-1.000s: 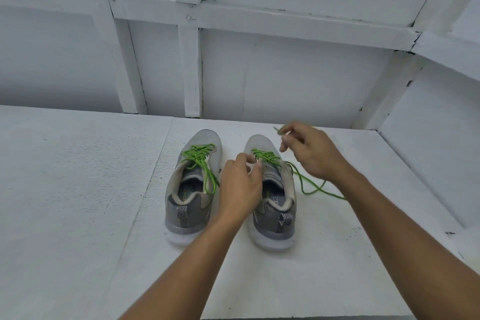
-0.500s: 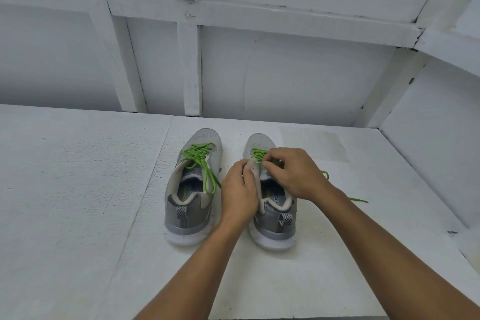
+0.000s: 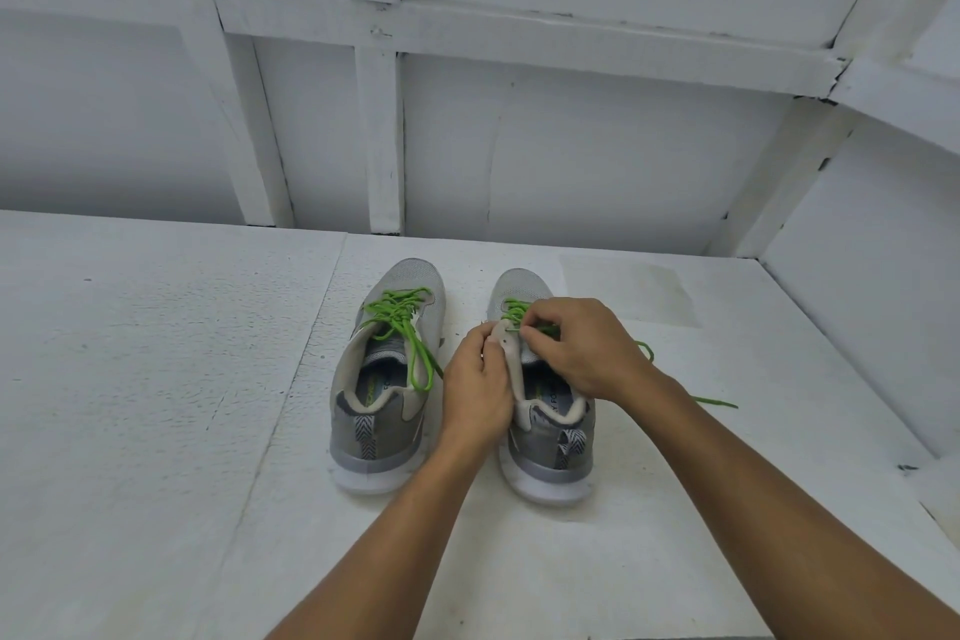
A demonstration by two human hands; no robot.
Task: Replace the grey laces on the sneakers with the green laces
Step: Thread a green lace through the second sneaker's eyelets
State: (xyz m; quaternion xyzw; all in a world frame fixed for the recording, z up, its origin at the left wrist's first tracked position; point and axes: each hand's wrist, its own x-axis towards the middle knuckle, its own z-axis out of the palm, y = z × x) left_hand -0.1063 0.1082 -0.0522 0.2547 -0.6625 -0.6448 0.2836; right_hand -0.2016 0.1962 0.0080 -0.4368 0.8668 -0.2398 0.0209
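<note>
We record a white table (image 3: 156, 379) backed by a white panelled wall (image 3: 571, 161). Two sneakers stand side by side, heels toward us. The left sneaker (image 3: 376, 437) carries a green lace (image 3: 400, 312). At the right sneaker (image 3: 550, 439), the grip of the left hand (image 3: 475, 379) pinches the eyelet flap (image 3: 511, 359). The grip of the right hand (image 3: 582, 348) pinches the second green lace (image 3: 514, 309) beside it, its tail trailing rightward over the table.

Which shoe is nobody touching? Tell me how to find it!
Look at the white table, where two grey sneakers stand side by side. It is the left sneaker. The left hand grips the right sneaker and the right hand pinches its green lace, but nothing touches this one.
</note>
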